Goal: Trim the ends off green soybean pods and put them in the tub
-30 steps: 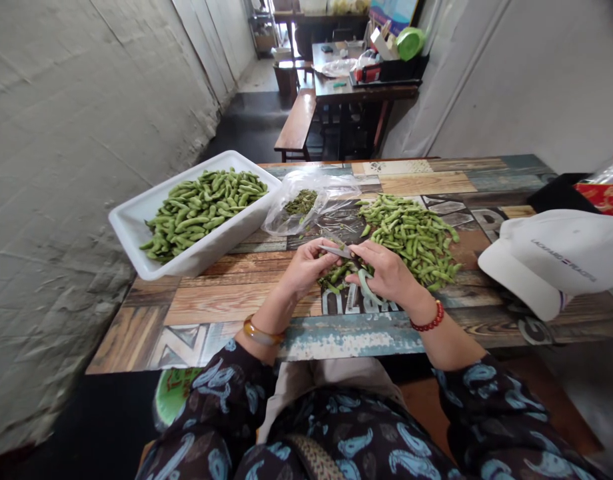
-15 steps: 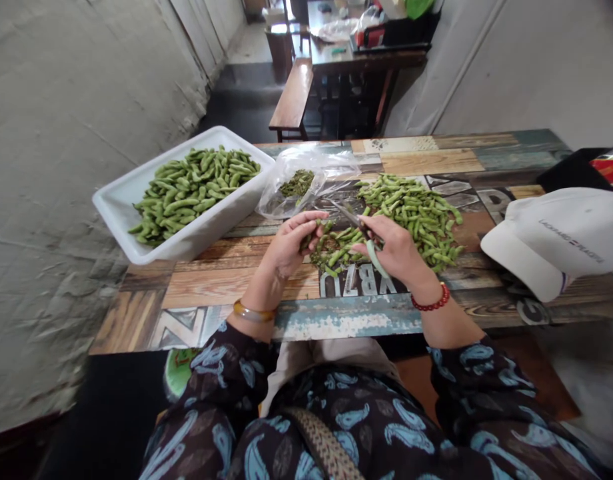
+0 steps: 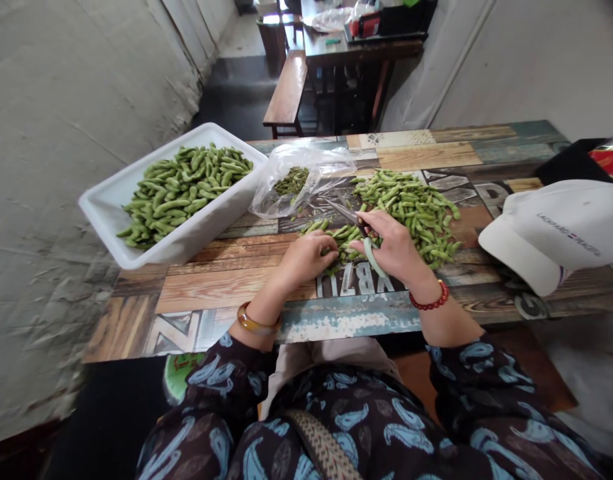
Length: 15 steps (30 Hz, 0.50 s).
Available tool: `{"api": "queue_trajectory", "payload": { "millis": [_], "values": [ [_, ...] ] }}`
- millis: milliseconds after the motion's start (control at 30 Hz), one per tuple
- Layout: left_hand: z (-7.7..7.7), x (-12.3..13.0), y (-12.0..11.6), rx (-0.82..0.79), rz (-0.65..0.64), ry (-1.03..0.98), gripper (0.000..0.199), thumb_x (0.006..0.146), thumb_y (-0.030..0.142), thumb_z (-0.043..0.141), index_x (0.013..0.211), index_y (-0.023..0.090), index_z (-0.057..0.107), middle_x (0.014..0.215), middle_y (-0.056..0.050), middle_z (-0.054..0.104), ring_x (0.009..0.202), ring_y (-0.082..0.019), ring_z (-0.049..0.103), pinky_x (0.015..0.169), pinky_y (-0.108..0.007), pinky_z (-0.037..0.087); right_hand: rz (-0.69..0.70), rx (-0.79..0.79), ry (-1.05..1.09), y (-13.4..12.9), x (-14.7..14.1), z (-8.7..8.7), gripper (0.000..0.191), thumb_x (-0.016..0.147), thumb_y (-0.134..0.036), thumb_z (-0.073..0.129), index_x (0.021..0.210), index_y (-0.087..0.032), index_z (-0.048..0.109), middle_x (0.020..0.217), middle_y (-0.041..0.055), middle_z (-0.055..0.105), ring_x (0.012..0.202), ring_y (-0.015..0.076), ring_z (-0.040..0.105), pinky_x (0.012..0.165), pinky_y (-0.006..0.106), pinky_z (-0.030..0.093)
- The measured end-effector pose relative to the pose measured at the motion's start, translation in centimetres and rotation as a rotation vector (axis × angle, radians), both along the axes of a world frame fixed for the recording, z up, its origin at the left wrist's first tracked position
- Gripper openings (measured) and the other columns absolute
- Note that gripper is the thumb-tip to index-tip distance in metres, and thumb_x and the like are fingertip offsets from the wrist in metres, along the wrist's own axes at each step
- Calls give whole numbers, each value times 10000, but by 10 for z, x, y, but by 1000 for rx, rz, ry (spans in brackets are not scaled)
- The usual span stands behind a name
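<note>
My right hand (image 3: 392,245) holds scissors (image 3: 347,212), their pale handle below the palm and the blades pointing up and left. Palm down, my left hand (image 3: 309,256) rests at the near left side of the loose pods (image 3: 344,235); its fingers curl inward, and what they hold, if anything, is hidden. A larger heap of green pods (image 3: 411,207) lies beyond and right of the scissors. Behind my left hand, a clear plastic bag (image 3: 266,193) contains small green trimmings (image 3: 292,181).
A white tub (image 3: 201,230) of green pods stands at the left of the patterned table (image 3: 186,290). To the right are a white cap (image 3: 561,227) and a black item (image 3: 569,167). Beyond the table are a bench (image 3: 286,90) and another table (image 3: 311,50).
My left hand has turned palm down and lowered to the loose pods; the green pod it held up is no longer visible. My right hand stays nearly in place with the scissors.
</note>
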<state>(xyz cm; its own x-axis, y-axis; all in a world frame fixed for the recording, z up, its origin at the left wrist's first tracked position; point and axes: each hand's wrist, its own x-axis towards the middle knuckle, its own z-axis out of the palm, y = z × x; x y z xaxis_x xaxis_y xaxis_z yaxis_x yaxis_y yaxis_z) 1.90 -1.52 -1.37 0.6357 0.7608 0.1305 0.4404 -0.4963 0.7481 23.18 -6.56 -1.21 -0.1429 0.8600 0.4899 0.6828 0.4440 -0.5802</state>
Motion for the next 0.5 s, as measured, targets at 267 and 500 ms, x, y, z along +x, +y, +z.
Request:
{"api": "queue_trajectory", "payload": {
  "millis": [267,500],
  "values": [
    [2,1,1,61,83,62,60,748,169,696,695,195,688,749,-49,603,674,-176,518,634,-273,359,39,-21,32,2,-3,-2,463,866,-312,699,1305,-222,587,1132,95,644,843,198,644,820,367,584],
    [16,-10,3,-488,93,-455,276,817,416,693,758,159,612,643,12,546,540,-84,411,522,-209,298,9,39,17,2,-1,-5,472,867,-364,699,1303,-222,588,1135,107,665,934,242,666,835,395,593]
  ]
}}
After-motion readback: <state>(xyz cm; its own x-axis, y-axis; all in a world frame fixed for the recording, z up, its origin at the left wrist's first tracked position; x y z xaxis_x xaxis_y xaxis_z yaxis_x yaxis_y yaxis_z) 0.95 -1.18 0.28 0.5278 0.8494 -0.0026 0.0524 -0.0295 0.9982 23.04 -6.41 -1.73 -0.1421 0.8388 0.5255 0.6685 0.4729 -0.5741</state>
